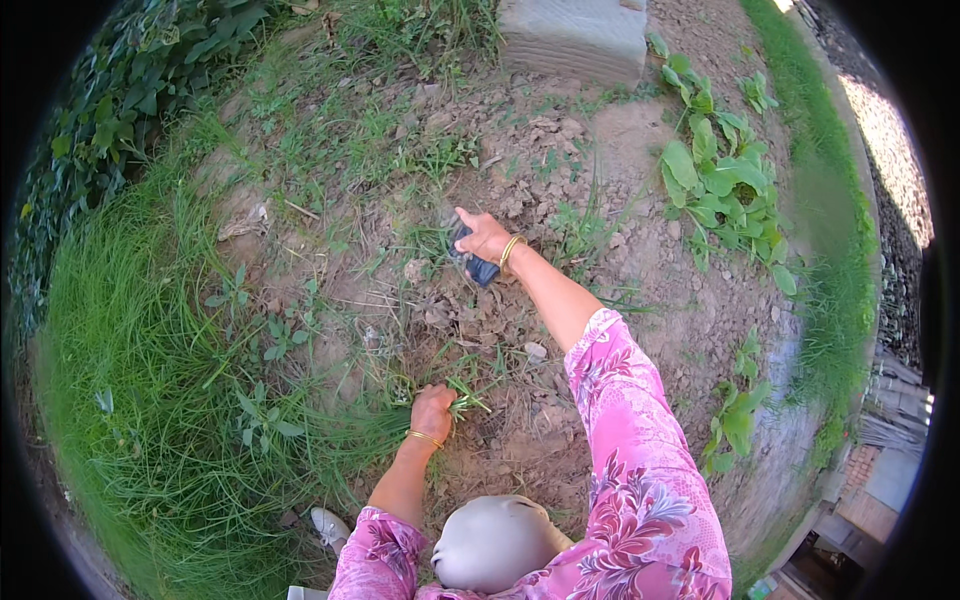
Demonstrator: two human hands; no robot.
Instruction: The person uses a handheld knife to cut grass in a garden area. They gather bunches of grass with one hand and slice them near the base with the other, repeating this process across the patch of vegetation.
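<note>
My left hand [433, 413] is closed around a bunch of long green grass-like blades [360, 432], low over the soil. Short ends of the bunch stick out on the right side of the fist. Farther ahead, my right hand [485, 238] grips a dark blue-black object [482, 270] close to the ground, its index finger stretched forward. The palm covers part of that object, and its exact kind cannot be made out. Dry leaves and clods [460, 318] lie just below it. Both wrists wear gold-coloured bangles.
Dense tall grass [150, 400] fills the left side. Broad-leaved plants [725, 180] grow on the right, and a pale stone block [573, 42] sits at the far edge. A smooth beige rounded shape [497, 543] and a light shoe [330, 526] show near my body.
</note>
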